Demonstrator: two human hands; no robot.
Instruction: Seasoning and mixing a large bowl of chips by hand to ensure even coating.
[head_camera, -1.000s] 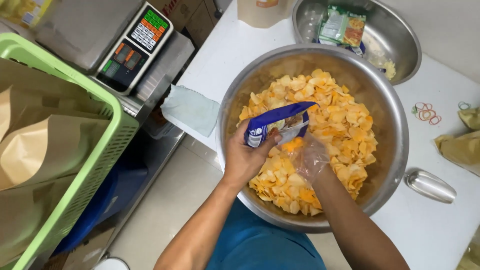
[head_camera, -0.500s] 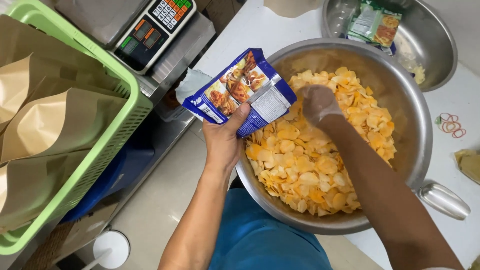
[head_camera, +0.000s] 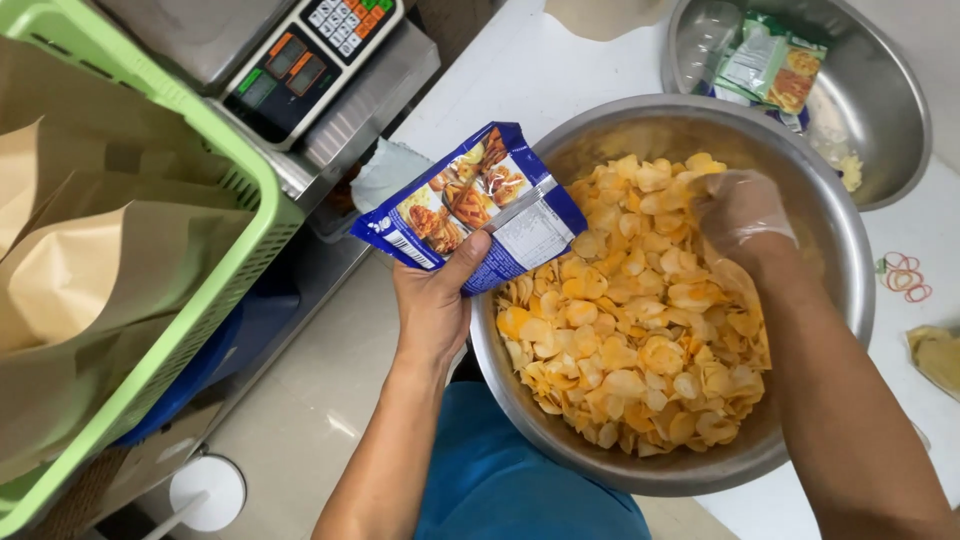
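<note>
Big steel bowl (head_camera: 850, 300) of chips (head_camera: 630, 330) on my worktop (head_camera: 520, 70). My left hand (head_camera: 432, 300) is clamped on a blue snack pouch (head_camera: 470, 208) at the bowl's left rim, long axis slanting upper right. Gloved right hand (head_camera: 740, 208) cupped on the chips; can't tell what it grips.

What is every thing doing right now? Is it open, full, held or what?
Blue snack bag: held, tilted over the bowl's edge.
Left hand: bare, gripping the bag.
Right hand: in a clear glove, down among the chips.
Big steel bowl: heaped with chips.
Second steel bowl: holds green packets.
Green basket: stuffed with brown paper bags.
</note>
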